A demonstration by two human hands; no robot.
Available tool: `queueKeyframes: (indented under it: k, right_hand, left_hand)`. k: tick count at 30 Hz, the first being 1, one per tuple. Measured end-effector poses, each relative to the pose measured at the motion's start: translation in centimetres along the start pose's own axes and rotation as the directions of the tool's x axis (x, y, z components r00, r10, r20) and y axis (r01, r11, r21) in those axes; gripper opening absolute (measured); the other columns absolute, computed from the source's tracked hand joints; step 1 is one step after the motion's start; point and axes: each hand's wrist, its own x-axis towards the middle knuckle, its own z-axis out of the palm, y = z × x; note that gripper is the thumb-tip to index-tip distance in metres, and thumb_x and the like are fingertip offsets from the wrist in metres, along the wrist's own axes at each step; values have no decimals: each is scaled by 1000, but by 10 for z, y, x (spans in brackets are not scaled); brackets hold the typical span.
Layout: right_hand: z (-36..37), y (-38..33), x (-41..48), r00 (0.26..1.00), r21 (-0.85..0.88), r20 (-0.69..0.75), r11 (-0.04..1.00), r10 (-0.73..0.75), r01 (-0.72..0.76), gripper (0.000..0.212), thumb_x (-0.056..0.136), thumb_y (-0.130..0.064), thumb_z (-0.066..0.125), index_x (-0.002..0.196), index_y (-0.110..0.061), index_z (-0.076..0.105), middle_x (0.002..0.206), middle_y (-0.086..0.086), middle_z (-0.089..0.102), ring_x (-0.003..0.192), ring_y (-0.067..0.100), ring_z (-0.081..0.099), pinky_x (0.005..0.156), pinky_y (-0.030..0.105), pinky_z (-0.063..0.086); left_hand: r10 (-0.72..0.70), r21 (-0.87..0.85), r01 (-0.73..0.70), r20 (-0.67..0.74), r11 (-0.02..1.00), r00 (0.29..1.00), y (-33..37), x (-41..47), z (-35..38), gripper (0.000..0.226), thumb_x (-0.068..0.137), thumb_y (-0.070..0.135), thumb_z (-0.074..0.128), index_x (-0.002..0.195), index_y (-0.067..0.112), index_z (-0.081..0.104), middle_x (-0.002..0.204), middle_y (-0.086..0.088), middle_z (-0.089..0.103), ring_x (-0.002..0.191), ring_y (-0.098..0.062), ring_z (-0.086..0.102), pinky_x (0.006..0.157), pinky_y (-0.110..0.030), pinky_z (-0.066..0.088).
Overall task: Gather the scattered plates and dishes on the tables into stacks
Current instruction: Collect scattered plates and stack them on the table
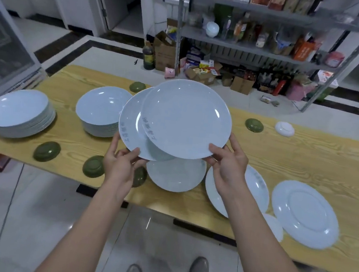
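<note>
Our left hand (120,163) pinched the near rim of the lower plate (131,129), and our right hand (229,166) gripped the upper plate (186,119) overlapping it. We held both above the table (281,159). Two stacks (19,114) stood to the left, and loose plates (304,213) and green dishes (46,151) lay around.

a long table (281,159) with a pale wood-grain top stands on a glossy light tiled floor (41,221) edged with dark bands (57,46). behind it a grey metal shelf rack (248,45) holds bottles (227,26) and cartons (304,50), cardboard boxes (163,51) at its foot. a glass-fronted cabinet (4,53) stands at left, a white doorway (121,5) beyond.
</note>
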Motion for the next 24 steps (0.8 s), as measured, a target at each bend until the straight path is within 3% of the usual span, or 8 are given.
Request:
queueKeyframes:
  k: [6,8,11,20,24]
  right_hand:
    - [59,40,-18,1000,-2,-1,1000,-4,4,74,80,19,64,144,-16,48,114,7,73,102,27,71,80,45,61]
    - [72,49,-20,1000,-8,6,1000,-7,7,73,81,18,64,143,-16,48,113,6,73,102,27,71,80,46,61]
    - [88,61,-15,1000,-13,18,1000,-6,6,71,81,19,63,142,-16,50,112,6,73,101,28,71,80,46,60]
    - [131,86,49,998,-32,53,999,43,-41,71,82,18,62,144,-16,50,111,5,74,101,27,71,82,44,60]
    - [149,95,79,996,-31,53,997,72,-70,74,81,19,63,145,-14,47,112,6,74,98,25,72,69,35,60]
  left_hand:
    - [-1,-41,1,-9,999,1000,45,21,-57,74,86,-15,61,144,29,46,118,-14,68,88,-16,74,85,-49,59]
    - [1,-55,-2,-14,998,1000,57,27,-69,75,87,-16,59,146,27,44,115,-13,68,86,-14,74,80,-45,61]
    - [-11,-73,8,-37,997,999,69,39,-81,75,88,-15,59,147,27,42,112,-9,70,97,-17,71,70,-35,62]
    - [-24,-79,16,-107,997,994,88,105,-79,79,87,-15,60,151,26,37,117,-7,68,109,-23,66,81,-43,60]
    - [-7,-70,-2,-142,998,990,95,134,-74,79,87,-16,59,151,25,36,108,-5,68,105,-21,65,86,-47,58]
